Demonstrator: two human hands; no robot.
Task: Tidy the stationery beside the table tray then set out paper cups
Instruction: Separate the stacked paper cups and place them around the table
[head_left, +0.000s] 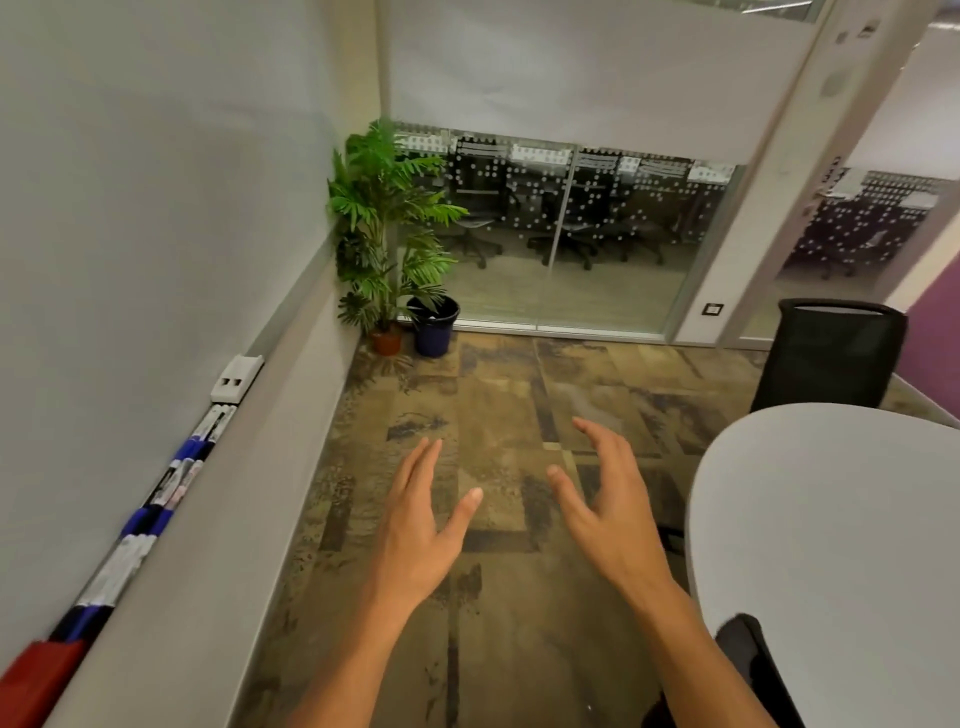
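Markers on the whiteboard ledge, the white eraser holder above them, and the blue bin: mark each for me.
markers (179, 475): head view, on the white barrels mid-row.
eraser holder (236, 378): head view, on its top face.
blue bin (434, 335): head view, on its front wall.

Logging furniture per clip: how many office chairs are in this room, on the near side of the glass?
2. One black mesh chair stands beyond the round white table; another chair's black edge shows at the table's near side. Others may be out of frame.
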